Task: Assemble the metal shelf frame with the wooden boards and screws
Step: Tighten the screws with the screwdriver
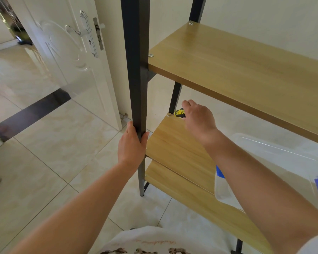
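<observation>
The screwdriver (179, 113) is gripped in the right hand (198, 118), its tip angled left onto the screw (169, 115) at the middle board's (176, 143) far corner; the left hand (131, 145) is clamped on the front post (136, 70).

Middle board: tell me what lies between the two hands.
Head view: only bare middle board separates left hand, gripping the front post, from right hand.

Left hand (131, 143) grips post (136, 70); right hand (200, 118) holds screwdriver (179, 113)
</observation>
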